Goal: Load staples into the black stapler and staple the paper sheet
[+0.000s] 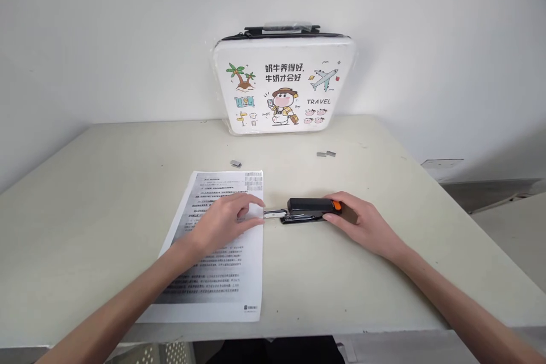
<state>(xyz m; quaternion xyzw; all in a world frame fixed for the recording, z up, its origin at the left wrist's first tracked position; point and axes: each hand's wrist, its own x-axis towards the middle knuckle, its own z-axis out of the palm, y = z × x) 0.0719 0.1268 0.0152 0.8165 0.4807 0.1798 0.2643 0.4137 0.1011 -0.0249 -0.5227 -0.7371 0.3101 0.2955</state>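
A black stapler (305, 205) with an orange part at its rear lies on the table in front of me. From its front end the metal staple tray (276, 214) sticks out to the left. My left hand (228, 217) pinches the tip of that tray between thumb and fingers, above the printed paper (222, 301). Around the stapler's rear end, my right hand (362, 223) grips with thumb below and fingers above. Whether staples sit inside the tray is too small to tell.
Behind the paper lies a small staple strip (236, 164). Two more staple strips (326, 154) rest farther right. A white case (284, 85) with cartoon prints and a black handle leans against the wall at the back of the pale table (341, 278).
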